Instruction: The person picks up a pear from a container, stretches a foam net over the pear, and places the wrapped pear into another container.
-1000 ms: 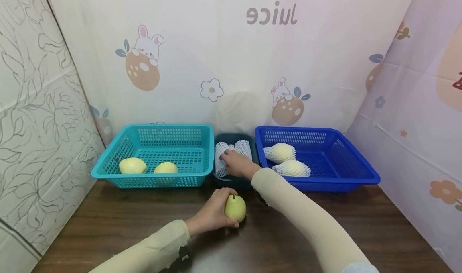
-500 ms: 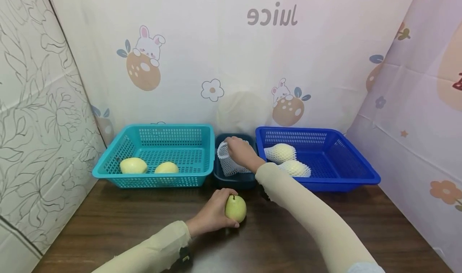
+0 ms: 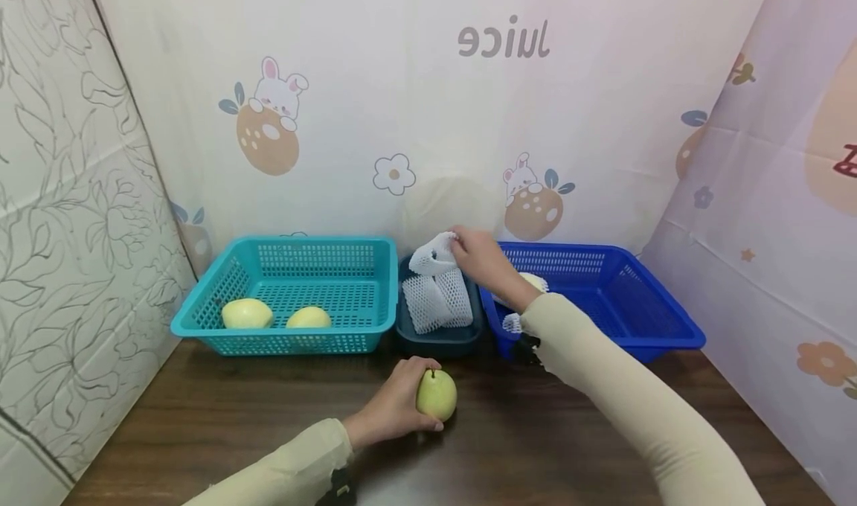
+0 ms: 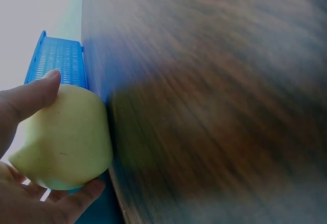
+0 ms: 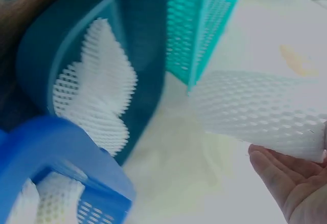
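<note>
A yellow-green pear [image 3: 440, 398] stands stem up on the brown table [image 3: 281, 394]. My left hand [image 3: 395, 408] grips it from the left, and in the left wrist view thumb and fingers curl round the pear [image 4: 69, 137]. Over the small dark teal bin [image 3: 438, 347], my right hand [image 3: 494, 266] pinches a white foam net sleeve [image 3: 427, 259] by one end. The right wrist view has this foam net sleeve [image 5: 260, 109] stretched out flat from the fingers. More foam net sleeves [image 3: 438, 301] lie overlapping inside the bin.
To the left stands a turquoise basket [image 3: 384, 320] with two pale pears [image 3: 248, 314] in it. The blue basket [image 3: 659, 338] on the right holds net-wrapped pears, partly hidden behind my right forearm. A printed curtain [image 3: 348, 104] hangs close behind the baskets.
My right hand has taken hold of a foam net sleeve in the bin and lifted it up and to the right. My left hand keeps its grip on the pear in place.
</note>
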Tool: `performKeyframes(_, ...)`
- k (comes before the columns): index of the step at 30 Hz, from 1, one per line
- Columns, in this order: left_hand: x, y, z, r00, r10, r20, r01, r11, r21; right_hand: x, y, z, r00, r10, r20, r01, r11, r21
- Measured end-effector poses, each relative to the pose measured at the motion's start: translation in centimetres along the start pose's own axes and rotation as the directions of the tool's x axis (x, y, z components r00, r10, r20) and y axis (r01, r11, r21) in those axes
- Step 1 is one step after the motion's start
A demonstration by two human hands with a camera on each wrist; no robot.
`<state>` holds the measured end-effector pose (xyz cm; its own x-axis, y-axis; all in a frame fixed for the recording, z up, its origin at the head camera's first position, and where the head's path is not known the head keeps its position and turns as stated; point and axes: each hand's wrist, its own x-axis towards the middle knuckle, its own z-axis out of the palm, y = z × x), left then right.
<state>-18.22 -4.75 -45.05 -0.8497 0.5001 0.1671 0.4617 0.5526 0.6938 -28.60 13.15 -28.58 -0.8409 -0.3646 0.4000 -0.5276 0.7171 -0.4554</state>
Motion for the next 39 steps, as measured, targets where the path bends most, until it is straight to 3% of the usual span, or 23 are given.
performKeyframes(7, -0.1, 0.0, 0.0, 0.999, 0.051, -0.006, -0.051, 0.998, 0.024, -2.5, -1.4, -3.9, 0.999, 0.046, 0.001, -0.046, 0.998, 0.041)
performKeyframes(14, -0.1, -0.1, -0.1, 0.998, 0.063, -0.001, -0.063, 0.997, 0.050, -5.0, -2.5, -5.6, 0.993, 0.094, 0.075, -0.102, 0.989, 0.103)
performKeyframes(21, -0.2, -0.1, 0.0, 0.999, 0.048, 0.012, -0.048, 0.997, 0.055, -7.9, -2.8, -5.7, 0.983, 0.087, 0.159, -0.113, 0.980, 0.163)
performKeyframes(32, -0.3, 0.4, 0.2, 1.000, 0.027, -0.005, -0.027, 0.999, 0.033, -9.9, -1.9, -4.6, 0.983, 0.050, 0.175, -0.079, 0.983, 0.163)
performKeyframes(39, -0.7, 1.0, -0.6, 0.997, -0.068, -0.023, 0.066, 0.995, -0.069, -10.2, -1.8, -4.5, 0.981, 0.057, 0.183, -0.088, 0.981, 0.171)
